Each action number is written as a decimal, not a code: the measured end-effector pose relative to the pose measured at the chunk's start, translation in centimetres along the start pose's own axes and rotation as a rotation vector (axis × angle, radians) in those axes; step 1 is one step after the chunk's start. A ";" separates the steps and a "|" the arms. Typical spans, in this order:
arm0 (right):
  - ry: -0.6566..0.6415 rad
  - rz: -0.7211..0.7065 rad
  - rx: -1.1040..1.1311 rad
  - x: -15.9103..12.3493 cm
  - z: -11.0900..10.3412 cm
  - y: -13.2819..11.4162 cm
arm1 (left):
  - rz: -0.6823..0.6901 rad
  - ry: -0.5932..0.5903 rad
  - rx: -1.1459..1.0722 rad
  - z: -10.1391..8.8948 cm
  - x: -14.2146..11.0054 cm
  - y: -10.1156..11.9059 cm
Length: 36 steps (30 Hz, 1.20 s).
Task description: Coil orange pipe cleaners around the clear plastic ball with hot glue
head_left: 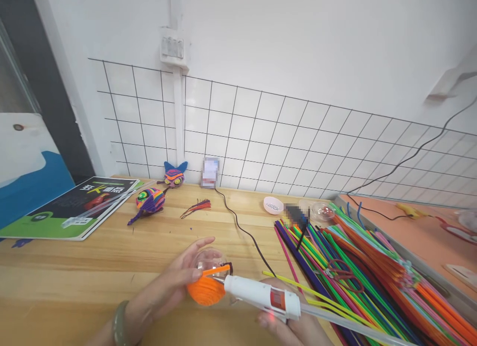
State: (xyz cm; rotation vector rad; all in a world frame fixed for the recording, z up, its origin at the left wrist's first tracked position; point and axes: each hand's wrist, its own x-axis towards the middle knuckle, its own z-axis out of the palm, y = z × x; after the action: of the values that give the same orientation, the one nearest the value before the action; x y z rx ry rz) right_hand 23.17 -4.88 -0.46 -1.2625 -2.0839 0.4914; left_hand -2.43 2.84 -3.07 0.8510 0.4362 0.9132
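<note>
My left hand (181,271) is closed around a clear plastic ball (206,256). Orange pipe cleaner (207,291) covers the ball's lower part, and a straight orange end lies across its middle, with a dark strip at its right edge. In my right hand (294,326) is a white glue gun (261,294), a long clear glue stick (350,324) running out of its back. The gun's metal tip meets the ball beside the orange end; whether glue is coming out I cannot tell. A red light glows under the gun near my fingers.
Bundles of coloured pipe cleaners (357,256) lie at the right, with red-handled scissors (345,275) on them. Behind are a pink bowl (273,205) and two striped craft figures (150,201). A black cord (238,221) crosses the table. Books (85,202) lie at the left.
</note>
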 end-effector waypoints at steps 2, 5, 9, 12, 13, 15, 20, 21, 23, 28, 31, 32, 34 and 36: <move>-0.001 0.018 0.005 0.0 0.0 0.0 | -0.001 0.019 0.006 0.2 -0.1 0.2; 0.001 0.058 0.010 -0.1 -0.1 0.0 | 0.000 0.039 0.019 0.3 -0.1 0.4; -0.006 0.057 0.023 -0.1 -0.1 -0.2 | -0.011 0.009 -0.002 0.1 -0.1 0.2; -0.033 0.032 0.040 0.0 -0.1 -0.1 | -0.012 0.004 -0.009 0.0 0.0 0.1; -0.034 0.029 0.034 0.0 -0.1 0.0 | -0.007 0.012 -0.005 -0.1 0.0 0.1; -0.028 0.030 0.013 0.0 0.0 0.3 | -0.004 0.025 0.007 -0.1 0.0 0.1; -0.013 0.036 0.018 -0.1 0.2 0.4 | -0.012 0.027 0.024 -0.1 -0.2 0.3; -0.011 0.035 0.027 -0.1 0.2 0.3 | -0.015 0.026 0.023 0.0 -0.2 0.3; -0.007 0.037 0.044 -0.1 0.1 0.1 | -0.020 0.030 0.024 0.0 -0.3 0.4; 0.012 0.096 0.068 -0.1 0.1 0.3 | -0.023 0.033 0.005 -0.1 -0.3 0.3; 0.016 0.100 0.149 0.0 0.1 0.3 | -0.031 0.041 -0.005 0.1 -0.3 0.4; 0.016 0.102 0.192 0.1 0.0 0.2 | -0.034 0.051 -0.007 0.2 -0.3 0.5; 0.033 0.117 0.284 0.2 -0.1 -0.1 | -0.033 0.068 -0.014 0.3 -0.4 0.6; 0.054 0.145 0.384 0.4 -0.1 -0.2 | -0.022 0.072 -0.030 0.4 -0.4 0.7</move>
State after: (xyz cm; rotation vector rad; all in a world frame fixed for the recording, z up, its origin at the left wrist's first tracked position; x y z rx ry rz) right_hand 22.98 -4.67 -0.11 -1.1842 -1.7539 0.8660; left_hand -2.72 2.54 -2.25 0.7865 0.4922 0.9301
